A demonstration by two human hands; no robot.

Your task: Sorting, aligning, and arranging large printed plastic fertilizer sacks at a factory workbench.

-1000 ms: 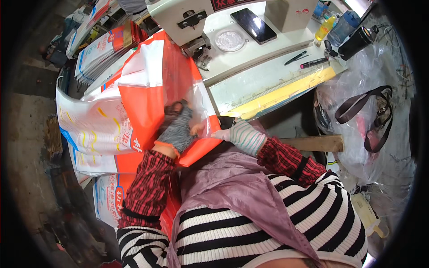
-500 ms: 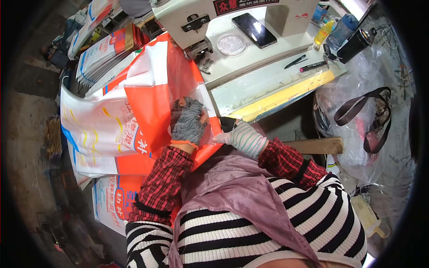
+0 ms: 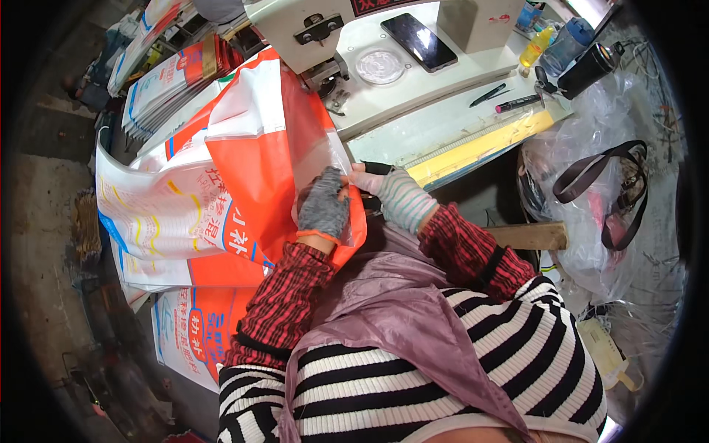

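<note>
Orange-and-white bag left of the yellow-edged surface, right hand's fingers pinching the bag's rim, left hand just beside, finger grip unclear, dark gap between surface and wooden bar.

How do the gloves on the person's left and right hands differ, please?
The left glove is plain grey, while the right glove is pale with greenish stripes. The left glove ends in an orange cuff; the right glove shows no orange edging. The left glove lies within the outline of the orange-and-white bag, whereas the right glove is mostly beyond its edge. Both leave some finger skin bare.
</note>
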